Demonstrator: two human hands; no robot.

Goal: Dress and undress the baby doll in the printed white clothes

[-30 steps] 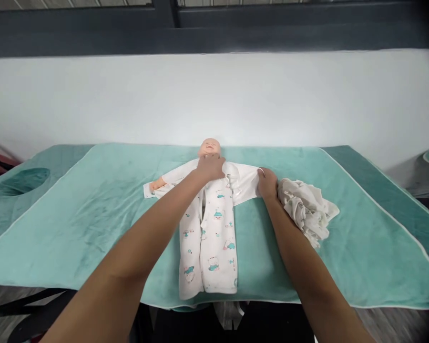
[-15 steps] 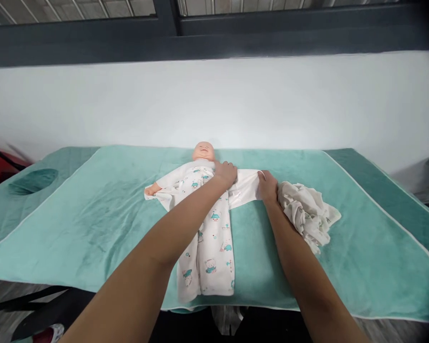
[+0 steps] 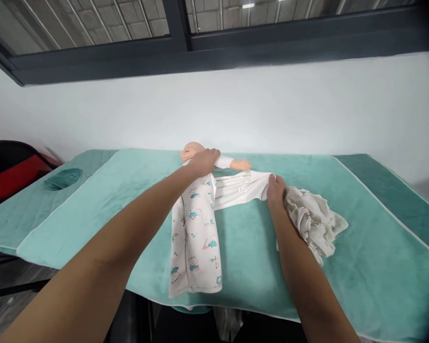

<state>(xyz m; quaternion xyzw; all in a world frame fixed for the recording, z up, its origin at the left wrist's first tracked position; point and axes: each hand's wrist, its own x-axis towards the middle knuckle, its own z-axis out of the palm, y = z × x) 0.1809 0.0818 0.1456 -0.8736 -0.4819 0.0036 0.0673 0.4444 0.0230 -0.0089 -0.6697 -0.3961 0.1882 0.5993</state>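
Observation:
A baby doll [image 3: 190,150] lies on the green cover with its head toward the wall, partly under my left forearm. My left hand [image 3: 203,162] is closed over its upper body near the shoulder. One doll arm [image 3: 240,165] in a white sleeve points right, its bare hand free of the printed garment. That white baby garment [image 3: 196,238], printed with teal figures, stretches down toward me. To the right, my right hand [image 3: 276,189] grips the end of its plain white side piece [image 3: 241,190], which is pulled taut. My left hand hides the doll's chest.
A crumpled off-white cloth [image 3: 312,219] lies beside my right forearm. The green-covered bed [image 3: 250,257] has a round hollow [image 3: 62,179] at its left end. Behind it rises a white wall [image 3: 214,109] under a dark window frame [image 3: 186,57]. A red and black object [image 3: 14,176] stands at far left.
My left hand has moved left along with the doll's head and body. The doll's arm now shows above the white side piece, pointing right. My right hand keeps its grip on the cloth.

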